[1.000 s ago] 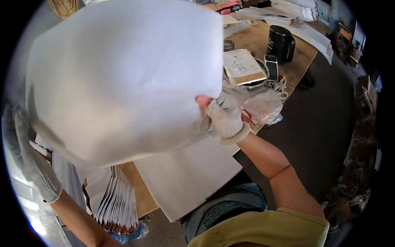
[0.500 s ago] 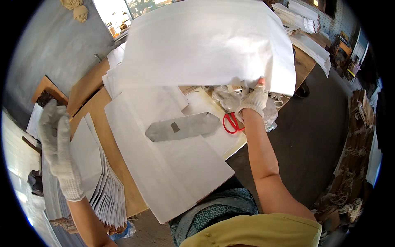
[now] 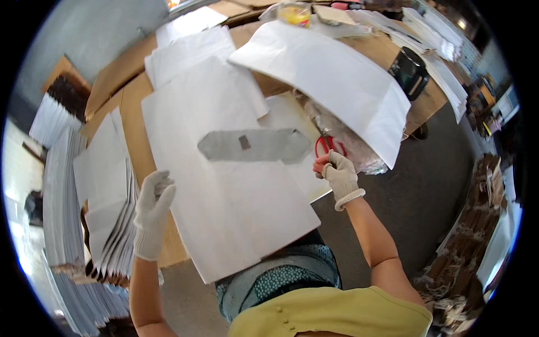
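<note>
My left hand (image 3: 152, 210), in a white knit glove, hovers beside the left edge of a stack of large white paper sheets (image 3: 236, 219). Its fingers are loosely bent, the thumb apart, and nothing is in it. My right hand (image 3: 339, 177), gloved with bare fingertips, is just below the red-handled scissors (image 3: 331, 147). Its fingers are loosely curled with nothing visible between them. Across the stack lies a long grey strip with pointed ends (image 3: 269, 146) and a small dark patch. A large white sheet (image 3: 337, 73), bowed, lies tilted over clear plastic bags (image 3: 368, 160) at the right.
Folded paper pieces (image 3: 104, 194) are fanned out on the wooden table's (image 3: 174, 247) left side. Tall paper stacks (image 3: 62, 196) stand farther left. A black mug (image 3: 410, 70) sits at the back right. Brown bundles (image 3: 466, 224) line the floor at right.
The large white sheet has left my right hand and dropped to the far right. My right hand has drawn back nearer; my left hand has come down and right, towards the stack.
</note>
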`<state>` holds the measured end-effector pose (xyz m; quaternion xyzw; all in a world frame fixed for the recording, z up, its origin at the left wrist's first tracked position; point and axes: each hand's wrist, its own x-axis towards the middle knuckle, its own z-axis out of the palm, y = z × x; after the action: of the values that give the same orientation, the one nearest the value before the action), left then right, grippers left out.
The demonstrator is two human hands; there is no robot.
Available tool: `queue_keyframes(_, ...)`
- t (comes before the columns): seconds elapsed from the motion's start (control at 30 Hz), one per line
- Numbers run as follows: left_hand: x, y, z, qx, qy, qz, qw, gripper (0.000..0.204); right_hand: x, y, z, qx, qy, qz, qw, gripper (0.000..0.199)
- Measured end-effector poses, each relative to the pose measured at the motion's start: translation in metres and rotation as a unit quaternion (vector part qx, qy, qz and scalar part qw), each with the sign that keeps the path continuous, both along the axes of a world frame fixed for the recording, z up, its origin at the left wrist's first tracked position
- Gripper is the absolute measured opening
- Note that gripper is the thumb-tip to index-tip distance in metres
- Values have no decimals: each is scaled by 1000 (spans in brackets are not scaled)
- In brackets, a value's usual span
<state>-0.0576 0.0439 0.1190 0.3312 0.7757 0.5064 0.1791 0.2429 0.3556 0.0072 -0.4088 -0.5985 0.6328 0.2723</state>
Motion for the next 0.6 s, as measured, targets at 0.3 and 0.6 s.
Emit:
queue_keyframes(0.3,29,-38,-58,-198,-71,49,976,41,-35,-55,13,239,-143,230,932,19)
queue_keyframes(0.6,47,-133,-97,-171,246,-95,949,28,15,-49,36,567,-236,500,611,55)
